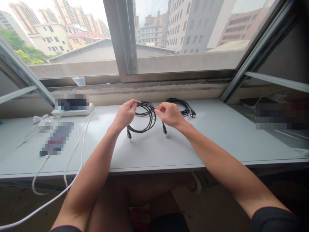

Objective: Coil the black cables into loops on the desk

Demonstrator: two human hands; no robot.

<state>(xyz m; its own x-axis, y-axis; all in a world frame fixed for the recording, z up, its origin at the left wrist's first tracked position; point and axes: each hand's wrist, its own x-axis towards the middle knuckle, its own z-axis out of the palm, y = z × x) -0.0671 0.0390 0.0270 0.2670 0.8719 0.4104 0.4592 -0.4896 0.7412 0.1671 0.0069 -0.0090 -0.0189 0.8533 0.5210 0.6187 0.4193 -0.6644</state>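
- In the head view, pinches a looped black cable (139,131) between thumb and fingers of the left hand (126,112), at the upper left of the loops; holds that hand narrow, closed on the strands;
- pinches the same cable between thumb and fingertips of the right hand (171,114), at the upper right of the loops; curls the other fingers toward the palm;
- holds the loops between both hands, over the middle of the pale table (154,151); cannot tell whether the lowest strand touches the surface;
- shows one black plug (129,133) below the left hand, at the lower left of the loops; shows another black plug (164,129) below the right hand, pointing down;
- includes a second coil (187,108) of black cable lying on the table, just behind the right hand, with connectors at its right end;
- includes, at the far left of the table, a white power strip (72,112) with a pixelated dark item on it; nearer the front edge, a pixelated flat slab (58,138), joined to a white cord;
- runs another white cord (82,154) from beside the strip over the front edge;
- places a clear plastic cup (79,81) at the sill, under a wide window (185,42) facing buildings.
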